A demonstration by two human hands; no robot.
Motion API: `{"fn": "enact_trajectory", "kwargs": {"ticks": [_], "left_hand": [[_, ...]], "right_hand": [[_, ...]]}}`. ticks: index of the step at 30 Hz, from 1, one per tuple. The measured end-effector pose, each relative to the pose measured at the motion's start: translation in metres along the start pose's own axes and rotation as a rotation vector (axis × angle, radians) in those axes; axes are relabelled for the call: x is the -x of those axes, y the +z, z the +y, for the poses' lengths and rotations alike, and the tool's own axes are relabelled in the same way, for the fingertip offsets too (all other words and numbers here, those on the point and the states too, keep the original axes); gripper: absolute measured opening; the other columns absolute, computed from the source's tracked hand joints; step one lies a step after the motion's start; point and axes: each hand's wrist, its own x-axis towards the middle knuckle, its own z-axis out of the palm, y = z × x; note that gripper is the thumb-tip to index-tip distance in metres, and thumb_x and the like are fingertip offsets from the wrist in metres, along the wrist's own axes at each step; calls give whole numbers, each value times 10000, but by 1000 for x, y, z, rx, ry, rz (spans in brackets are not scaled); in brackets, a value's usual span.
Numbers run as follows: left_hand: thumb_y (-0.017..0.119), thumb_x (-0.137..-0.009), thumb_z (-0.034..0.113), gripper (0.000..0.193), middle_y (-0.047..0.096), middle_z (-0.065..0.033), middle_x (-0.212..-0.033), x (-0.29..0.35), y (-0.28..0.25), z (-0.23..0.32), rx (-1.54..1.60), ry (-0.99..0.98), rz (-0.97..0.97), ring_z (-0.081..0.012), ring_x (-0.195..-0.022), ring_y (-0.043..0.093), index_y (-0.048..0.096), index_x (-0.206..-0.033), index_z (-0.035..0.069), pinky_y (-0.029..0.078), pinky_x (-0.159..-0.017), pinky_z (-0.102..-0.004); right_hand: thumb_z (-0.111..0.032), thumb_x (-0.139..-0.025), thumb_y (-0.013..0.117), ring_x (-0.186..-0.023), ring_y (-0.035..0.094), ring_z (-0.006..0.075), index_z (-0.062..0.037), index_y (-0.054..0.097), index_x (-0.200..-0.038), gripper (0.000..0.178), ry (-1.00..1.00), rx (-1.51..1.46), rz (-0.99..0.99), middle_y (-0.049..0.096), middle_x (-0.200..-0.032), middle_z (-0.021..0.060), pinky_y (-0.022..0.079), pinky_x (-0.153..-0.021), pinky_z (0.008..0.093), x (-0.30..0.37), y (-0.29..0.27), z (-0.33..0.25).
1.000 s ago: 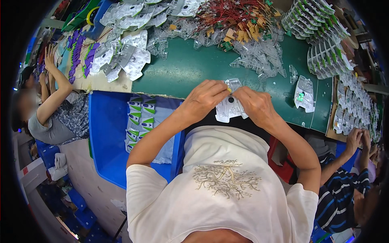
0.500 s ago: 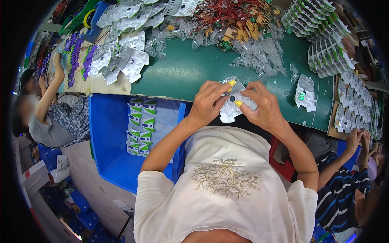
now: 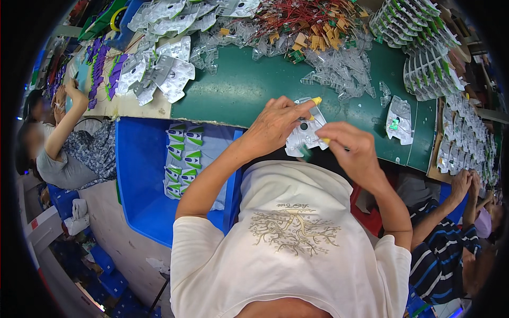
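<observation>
A silver-grey plastic housing [image 3: 303, 131] with a dark round hole lies at the front edge of the green bench, partly over the edge. My left hand [image 3: 275, 124] grips it from its left side, with a yellow finger cot on one fingertip at its top. At its right edge my right hand [image 3: 352, 148] is closed in a pinch, also with a yellow finger cot; what it pinches is too small to make out. A blurred greenish piece [image 3: 305, 152] shows at the housing's lower edge. Another housing with a small green circuit board [image 3: 394, 124] lies to the right.
Clear plastic parts [image 3: 339, 74] and a heap of red wires [image 3: 297, 18] with tan pieces lie at the back. Housings are stacked left [image 3: 172, 74] and right [image 3: 432, 69]. A blue bin [image 3: 140, 206] holds green-white parts. Co-workers sit at both sides.
My right hand has drawn back to the right and downward from the housing's middle. My left hand has shifted over the housing's upper left. A blurred greenish piece now shows at its lower edge.
</observation>
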Motion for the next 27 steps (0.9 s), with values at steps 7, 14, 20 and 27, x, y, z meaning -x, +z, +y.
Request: {"fn": "enact_trajectory", "kwargs": {"ticks": [7,14,20,27], "left_hand": [[590,-818,-74,701,699,-36,-1115,0,3,0,26,-25,8,-266,-998,532,401,-1472,94,401,-932,-406],[540,-853,-71,637,683,-45,-1137,2,3,-4,119,-51,4,-260,-1005,513,417,-1461,76,386,-941,-388],[531,-866,-76,508,696,-79,-1083,-6,1,1,137,-51,56,-279,-986,561,531,-1358,47,417,-908,-390],[672,-825,-34,263,690,-145,-1025,-16,-6,12,91,-78,350,-305,-935,626,661,-1086,-12,490,-837,-368]], "right_hand": [[131,-680,668,-778,669,260,-22,706,-932,297,-188,390,115,653,-909,108,550,-632,340,15,35,15],[83,-726,664,-595,613,165,-29,675,-936,238,22,218,315,645,-809,68,458,-479,271,22,16,18],[13,-853,621,-605,650,191,-32,552,-1056,219,221,-70,298,641,-737,125,506,-554,306,40,38,42],[48,-881,582,-759,616,76,-14,573,-1048,178,301,44,738,630,-852,35,497,-662,226,82,-43,59]]}}
